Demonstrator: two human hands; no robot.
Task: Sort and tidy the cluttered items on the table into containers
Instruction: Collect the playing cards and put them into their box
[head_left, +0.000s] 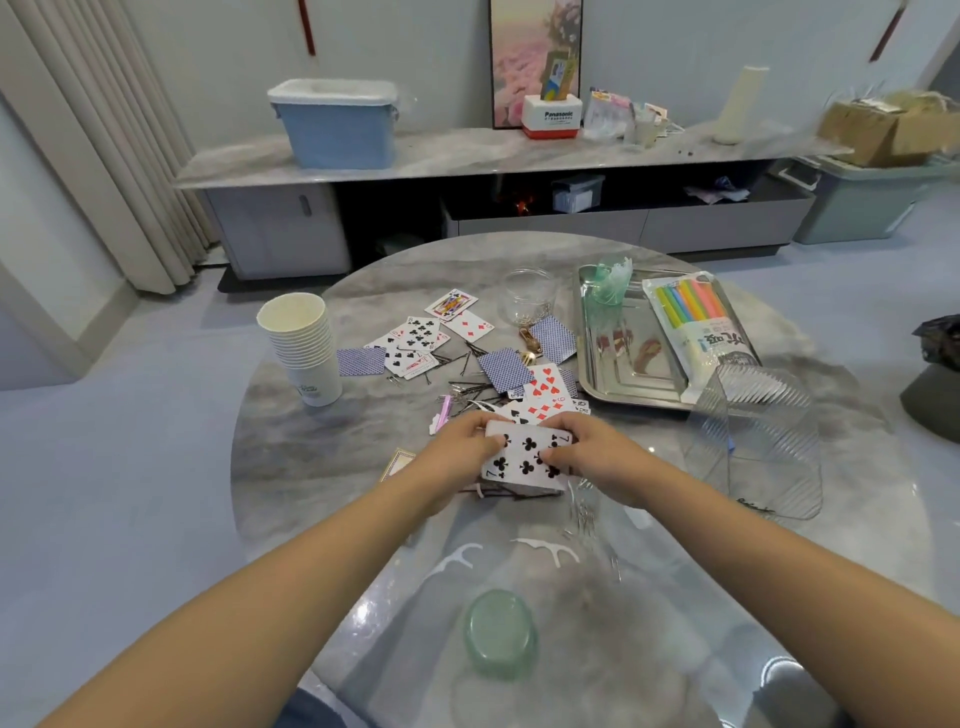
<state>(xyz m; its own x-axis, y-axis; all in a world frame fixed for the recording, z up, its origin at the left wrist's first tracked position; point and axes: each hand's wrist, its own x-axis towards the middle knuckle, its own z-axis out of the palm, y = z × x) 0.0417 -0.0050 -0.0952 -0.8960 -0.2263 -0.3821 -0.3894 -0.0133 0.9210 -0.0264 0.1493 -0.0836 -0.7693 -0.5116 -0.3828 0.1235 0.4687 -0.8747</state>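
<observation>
Head view, the only one supplied: we find both hands at the middle of the round tabletop (291, 457), holding a squared stack of playing cards (524, 460) with the seven of clubs face up. The left hand (457, 457) has its fingers curled over the stack's left edge and far corner; the right hand (597, 457) pinches the right edge, thumb on the face. We judge the stack light and thin, stiff as a block but slick card to card, so it should shear or fan if pressed unevenly; hold is best taken across the two long edges with a thumb on top. Loose cards (452, 332) lie scattered beyond the hands, some face down, mixed with dark hairpins (467, 387) that could catch under a card being lifted. Flat cards on a glossy surface will resist a pinch; we would slide each to gain an edge. Possible containers: a clear ribbed bin (763, 441) near the right hand, a metal tray (628, 397) beyond it, a glass jar (527, 296).
</observation>
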